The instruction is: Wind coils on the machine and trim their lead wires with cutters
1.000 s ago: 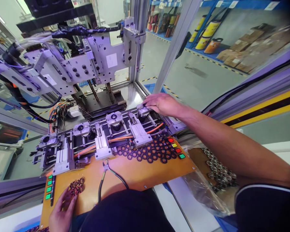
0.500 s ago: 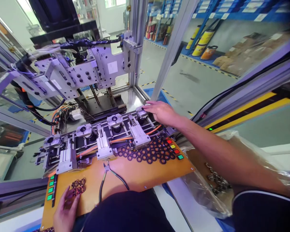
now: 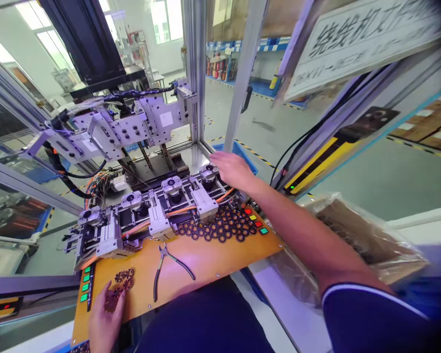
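My left hand (image 3: 106,316) rests low at the board's left side. Its thumb and fingers are apart, curved around the near edge of a small group of copper-wound rings (image 3: 128,283), and one ring lies between the fingertips. My right hand (image 3: 233,170) reaches over to the rightmost fixture (image 3: 208,171) of the winding machine. Its fingers are stretched out just above and beside that fixture; the thumb side is partly hidden, and nothing shows in the hand. Diagonal cutters (image 3: 163,252) lie with handles spread on the orange board (image 3: 198,257).
Many dark rings (image 3: 222,225) lie flat beside red, yellow and green buttons (image 3: 258,223). Green buttons (image 3: 84,288) line the left edge. The machine head (image 3: 128,125) hangs behind the fixtures. A plastic-lined box (image 3: 353,215) stands at right; metal posts (image 3: 244,73) frame the station.
My right hand has lifted slightly off the rightmost fixture, uncovering more of it. My left hand stays by the wound rings, which lie slightly more spread. The camera view has tilted upward and to the right.
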Demonstrator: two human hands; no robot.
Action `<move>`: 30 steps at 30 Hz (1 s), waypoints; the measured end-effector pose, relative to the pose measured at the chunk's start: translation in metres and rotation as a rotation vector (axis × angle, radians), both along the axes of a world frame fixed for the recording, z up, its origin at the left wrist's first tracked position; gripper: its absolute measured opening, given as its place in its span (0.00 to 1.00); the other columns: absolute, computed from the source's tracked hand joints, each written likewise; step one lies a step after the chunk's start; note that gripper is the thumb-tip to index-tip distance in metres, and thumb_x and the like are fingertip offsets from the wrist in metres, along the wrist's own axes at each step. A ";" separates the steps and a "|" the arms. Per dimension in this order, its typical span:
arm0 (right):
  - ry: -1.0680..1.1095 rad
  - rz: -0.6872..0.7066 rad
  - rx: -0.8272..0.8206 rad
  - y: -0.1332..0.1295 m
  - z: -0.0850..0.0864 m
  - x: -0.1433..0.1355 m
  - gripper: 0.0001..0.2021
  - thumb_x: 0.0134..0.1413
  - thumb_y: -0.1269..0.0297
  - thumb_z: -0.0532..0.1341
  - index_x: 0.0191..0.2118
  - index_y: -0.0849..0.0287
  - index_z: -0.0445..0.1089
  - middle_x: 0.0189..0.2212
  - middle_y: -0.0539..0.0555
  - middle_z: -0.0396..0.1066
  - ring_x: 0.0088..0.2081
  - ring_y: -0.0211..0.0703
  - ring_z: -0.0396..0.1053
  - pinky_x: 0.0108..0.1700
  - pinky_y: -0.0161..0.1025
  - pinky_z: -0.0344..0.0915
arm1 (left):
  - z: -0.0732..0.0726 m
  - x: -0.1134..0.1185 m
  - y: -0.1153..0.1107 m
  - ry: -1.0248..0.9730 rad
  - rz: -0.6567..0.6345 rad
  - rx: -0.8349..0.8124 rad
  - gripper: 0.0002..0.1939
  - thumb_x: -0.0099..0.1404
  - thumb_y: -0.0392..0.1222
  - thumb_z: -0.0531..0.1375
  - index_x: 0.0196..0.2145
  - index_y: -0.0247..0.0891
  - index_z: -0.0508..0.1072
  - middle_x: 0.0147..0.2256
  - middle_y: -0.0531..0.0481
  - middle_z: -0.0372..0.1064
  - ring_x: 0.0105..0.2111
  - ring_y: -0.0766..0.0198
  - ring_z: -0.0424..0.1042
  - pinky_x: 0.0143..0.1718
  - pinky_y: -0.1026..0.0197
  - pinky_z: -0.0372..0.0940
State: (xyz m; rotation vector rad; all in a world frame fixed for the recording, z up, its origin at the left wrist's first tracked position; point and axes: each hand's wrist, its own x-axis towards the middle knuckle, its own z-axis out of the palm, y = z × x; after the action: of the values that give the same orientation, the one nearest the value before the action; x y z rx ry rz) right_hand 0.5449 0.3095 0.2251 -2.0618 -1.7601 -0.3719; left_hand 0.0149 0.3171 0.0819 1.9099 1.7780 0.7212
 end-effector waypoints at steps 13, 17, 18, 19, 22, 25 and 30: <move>0.693 -0.779 0.117 -0.198 -0.158 -0.038 0.21 0.44 0.49 0.54 0.30 0.60 0.77 0.28 0.68 0.77 0.32 0.70 0.75 0.36 0.60 0.73 | 0.008 0.031 -0.007 -0.107 -0.002 0.058 0.30 0.57 0.50 0.58 0.52 0.28 0.69 0.39 0.39 0.70 0.28 0.57 0.74 0.35 0.52 0.72; 0.756 -0.836 -0.035 -0.199 -0.170 -0.035 0.22 0.41 0.46 0.54 0.28 0.58 0.76 0.29 0.68 0.77 0.39 0.75 0.75 0.40 0.63 0.72 | 0.002 0.039 -0.008 -0.189 0.033 0.014 0.27 0.57 0.45 0.61 0.52 0.31 0.71 0.39 0.42 0.70 0.28 0.61 0.72 0.36 0.55 0.71; 0.756 -0.844 -0.061 -0.199 -0.172 -0.036 0.22 0.41 0.45 0.54 0.29 0.57 0.76 0.30 0.67 0.77 0.41 0.74 0.74 0.42 0.62 0.72 | -0.001 0.037 -0.009 -0.214 0.051 0.003 0.27 0.56 0.44 0.62 0.52 0.32 0.71 0.38 0.44 0.70 0.28 0.62 0.71 0.36 0.55 0.71; 0.755 -0.848 -0.081 -0.200 -0.173 -0.036 0.22 0.41 0.45 0.54 0.30 0.57 0.76 0.31 0.66 0.77 0.43 0.73 0.74 0.43 0.61 0.73 | -0.003 0.034 -0.012 -0.240 0.073 -0.006 0.27 0.55 0.43 0.63 0.52 0.33 0.71 0.38 0.45 0.70 0.28 0.63 0.70 0.37 0.55 0.70; 0.753 -0.847 -0.125 -0.202 -0.173 -0.038 0.20 0.40 0.44 0.56 0.31 0.53 0.75 0.33 0.63 0.78 0.43 0.68 0.75 0.44 0.55 0.74 | -0.007 0.025 -0.022 -0.334 0.147 -0.028 0.28 0.53 0.41 0.65 0.53 0.36 0.71 0.39 0.46 0.69 0.28 0.65 0.68 0.38 0.56 0.70; 0.739 -0.851 -0.159 -0.199 -0.162 -0.037 0.16 0.37 0.42 0.58 0.22 0.49 0.70 0.25 0.60 0.76 0.36 0.69 0.75 0.39 0.58 0.74 | -0.006 0.019 -0.033 -0.457 0.213 -0.043 0.29 0.53 0.39 0.64 0.54 0.36 0.71 0.41 0.46 0.68 0.29 0.66 0.69 0.36 0.58 0.70; 0.682 -0.772 -0.205 -0.186 -0.139 -0.034 0.16 0.35 0.44 0.59 0.12 0.46 0.60 0.10 0.56 0.61 0.20 0.65 0.66 0.26 0.60 0.67 | -0.002 0.008 -0.043 -0.712 0.355 -0.067 0.31 0.52 0.41 0.64 0.55 0.34 0.67 0.41 0.46 0.69 0.33 0.65 0.74 0.37 0.59 0.71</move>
State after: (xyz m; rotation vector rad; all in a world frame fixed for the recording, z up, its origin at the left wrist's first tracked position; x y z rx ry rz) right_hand 0.5110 0.1236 0.0860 -2.5322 -0.5990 0.3057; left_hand 0.0226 0.2738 0.0800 1.0798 1.6299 1.2529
